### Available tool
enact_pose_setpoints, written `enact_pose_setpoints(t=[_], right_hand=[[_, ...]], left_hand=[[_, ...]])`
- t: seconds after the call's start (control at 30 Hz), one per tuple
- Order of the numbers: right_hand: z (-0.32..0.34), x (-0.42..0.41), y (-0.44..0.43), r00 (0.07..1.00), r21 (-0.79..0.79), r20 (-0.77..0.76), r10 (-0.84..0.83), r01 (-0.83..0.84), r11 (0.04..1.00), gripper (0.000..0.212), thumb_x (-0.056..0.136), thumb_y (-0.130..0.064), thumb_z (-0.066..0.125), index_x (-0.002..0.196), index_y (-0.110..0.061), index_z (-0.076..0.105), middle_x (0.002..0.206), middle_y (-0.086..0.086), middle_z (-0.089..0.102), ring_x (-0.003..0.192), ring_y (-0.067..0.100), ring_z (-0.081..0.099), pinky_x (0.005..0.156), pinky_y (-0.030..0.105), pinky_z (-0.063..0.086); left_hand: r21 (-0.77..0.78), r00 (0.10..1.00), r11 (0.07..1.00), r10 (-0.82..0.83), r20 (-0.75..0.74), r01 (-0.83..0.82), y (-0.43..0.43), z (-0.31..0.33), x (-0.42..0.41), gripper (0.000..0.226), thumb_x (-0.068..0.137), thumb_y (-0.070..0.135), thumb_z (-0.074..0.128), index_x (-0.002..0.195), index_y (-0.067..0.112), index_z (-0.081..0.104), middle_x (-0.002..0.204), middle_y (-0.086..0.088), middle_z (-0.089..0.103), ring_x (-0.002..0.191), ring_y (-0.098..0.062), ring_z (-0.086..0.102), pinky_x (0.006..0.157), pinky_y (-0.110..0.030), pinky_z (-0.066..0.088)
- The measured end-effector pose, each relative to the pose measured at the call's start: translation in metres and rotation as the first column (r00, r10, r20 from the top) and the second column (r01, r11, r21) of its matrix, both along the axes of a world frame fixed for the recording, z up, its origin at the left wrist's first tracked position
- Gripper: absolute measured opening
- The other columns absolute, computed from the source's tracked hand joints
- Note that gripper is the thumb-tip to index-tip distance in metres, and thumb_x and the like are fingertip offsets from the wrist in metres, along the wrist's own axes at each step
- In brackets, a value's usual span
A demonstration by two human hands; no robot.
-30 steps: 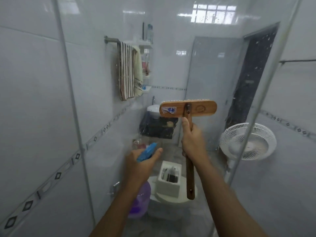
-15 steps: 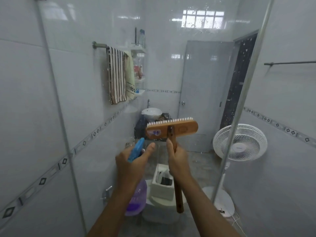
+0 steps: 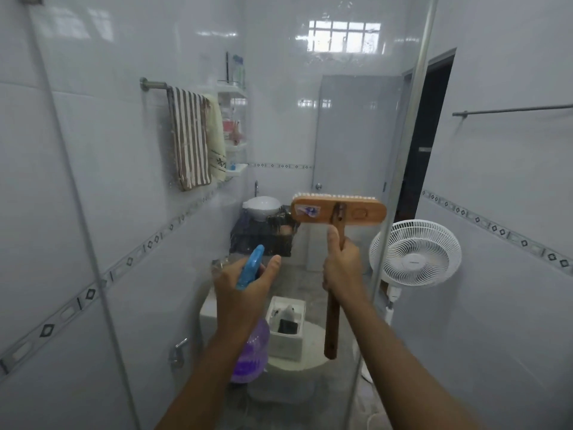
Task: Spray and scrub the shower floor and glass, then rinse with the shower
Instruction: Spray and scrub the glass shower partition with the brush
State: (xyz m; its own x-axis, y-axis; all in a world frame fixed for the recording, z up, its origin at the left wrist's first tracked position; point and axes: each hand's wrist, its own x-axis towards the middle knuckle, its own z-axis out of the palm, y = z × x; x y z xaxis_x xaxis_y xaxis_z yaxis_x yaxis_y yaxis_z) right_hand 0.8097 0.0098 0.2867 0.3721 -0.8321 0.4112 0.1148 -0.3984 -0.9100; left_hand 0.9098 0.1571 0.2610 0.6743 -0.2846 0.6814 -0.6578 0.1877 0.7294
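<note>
White tiled walls (image 3: 93, 181) surrounded you, with the shower glass (image 3: 294, 125) directly ahead, its metal edge (image 3: 400, 193) running down on the right. Beyond the glass stood a white fan (image 3: 415, 252), and a striped towel (image 3: 189, 138) hung from a rail. Your right hand (image 3: 342, 268) had its fingers closed around the handle of the wooden scrub brush (image 3: 338, 209), thumb up along it, head held level and high against the glass. Your left hand (image 3: 240, 293) gripped the neck of the purple spray bottle (image 3: 251, 358), its blue nozzle (image 3: 249, 266) pointing at the glass.
</note>
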Motion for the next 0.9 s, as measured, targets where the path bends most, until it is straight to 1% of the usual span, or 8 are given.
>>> enact_pose_setpoints(t=[0.1, 0.23, 0.4, 0.5, 0.63, 0.73, 0.83, 0.9], right_hand=[[0.008, -0.009, -0.010, 1.000, -0.044, -0.012, -0.023, 0.023, 0.999, 0.041, 0.102, -0.054, 0.042, 0.081, -0.020, 0.053, 0.060, -0.001, 0.047, 0.049, 0.017, 0.046, 0.045, 0.031, 0.042], [-0.070, -0.017, -0.011, 0.998, -0.028, -0.065, 0.027, -0.029, 0.999, 0.050, 0.100, -0.057, 0.044, 0.087, -0.012, 0.062, 0.059, -0.002, 0.049, 0.051, 0.015, 0.047, 0.048, 0.030, 0.040], [-0.118, -0.035, -0.008, 0.977, 0.008, -0.203, 0.067, -0.066, 0.998, 0.049, 0.098, -0.055, 0.044, 0.095, -0.012, 0.068, 0.054, -0.008, 0.051, 0.048, 0.002, 0.046, 0.048, 0.022, 0.038], [-0.061, -0.035, -0.018, 0.984, -0.049, -0.164, 0.073, -0.082, 0.995, 0.048, 0.097, -0.059, 0.045, 0.087, -0.017, 0.066, 0.058, 0.002, 0.053, 0.050, 0.015, 0.052, 0.048, 0.033, 0.043], [0.073, -0.032, -0.036, 1.000, -0.156, -0.023, 0.007, -0.011, 0.988, 0.042, 0.102, -0.051, 0.043, 0.075, -0.021, 0.052, 0.055, -0.005, 0.046, 0.047, 0.011, 0.046, 0.045, 0.026, 0.041], [0.156, -0.034, -0.045, 1.000, -0.197, -0.011, 0.018, -0.020, 0.980, 0.044, 0.102, -0.055, 0.041, 0.078, -0.020, 0.048, 0.059, -0.002, 0.044, 0.046, 0.011, 0.044, 0.047, 0.029, 0.043], [0.196, -0.035, -0.046, 0.999, -0.213, -0.025, 0.028, -0.032, 0.976, 0.044, 0.103, -0.054, 0.039, 0.082, -0.017, 0.050, 0.061, 0.001, 0.044, 0.046, 0.012, 0.043, 0.043, 0.026, 0.043], [0.203, -0.036, -0.043, 0.998, -0.209, -0.047, 0.039, -0.048, 0.977, 0.045, 0.103, -0.054, 0.038, 0.086, -0.015, 0.051, 0.062, 0.002, 0.044, 0.047, 0.012, 0.043, 0.043, 0.025, 0.042]], left_hand=[[-0.005, 1.000, 1.000, -0.016, 0.015, 0.016, -0.012, 0.005, -0.014, 0.034, 0.083, 0.043, 0.070, 0.070, 0.011, 0.064, 0.056, -0.001, 0.057, 0.050, -0.022, 0.057, 0.046, -0.024, 0.049], [0.004, 1.000, 1.000, -0.030, 0.002, 0.030, -0.022, 0.010, -0.030, 0.021, 0.085, 0.036, 0.073, 0.072, 0.024, 0.062, 0.059, 0.004, 0.061, 0.054, -0.016, 0.061, 0.044, -0.019, 0.050], [0.033, 0.999, 0.999, -0.039, 0.003, 0.039, -0.031, 0.012, -0.039, 0.023, 0.087, 0.037, 0.072, 0.077, 0.019, 0.065, 0.063, 0.007, 0.064, 0.056, -0.007, 0.066, 0.048, -0.013, 0.050], [0.022, 0.998, 0.997, -0.068, -0.013, 0.069, -0.034, 0.021, -0.043, 0.021, 0.085, 0.041, 0.071, 0.073, 0.026, 0.062, 0.058, 0.007, 0.060, 0.051, -0.016, 0.062, 0.045, -0.021, 0.052], [0.077, 0.993, 0.990, -0.116, -0.031, 0.118, -0.043, 0.042, -0.043, 0.026, 0.086, 0.040, 0.074, 0.071, 0.020, 0.066, 0.058, -0.005, 0.060, 0.052, -0.031, 0.060, 0.049, -0.047, 0.054], [0.064, 0.992, 0.990, -0.126, -0.003, 0.126, -0.050, 0.073, -0.046, 0.032, 0.085, 0.041, 0.077, 0.072, 0.012, 0.070, 0.057, -0.005, 0.065, 0.049, -0.026, 0.064, 0.048, -0.043, 0.056], [0.020, 0.992, 0.993, -0.112, -0.057, 0.113, -0.057, 0.111, -0.045, 0.034, 0.083, 0.039, 0.080, 0.062, 0.015, 0.069, 0.049, 0.002, 0.064, 0.040, -0.010, 0.059, 0.042, -0.025, 0.050], [0.018, 0.996, 0.996, -0.090, -0.018, 0.090, -0.061, 0.127, -0.042, 0.036, 0.082, 0.040, 0.080, 0.062, 0.013, 0.068, 0.050, 0.001, 0.064, 0.040, -0.013, 0.059, 0.044, -0.028, 0.050]])
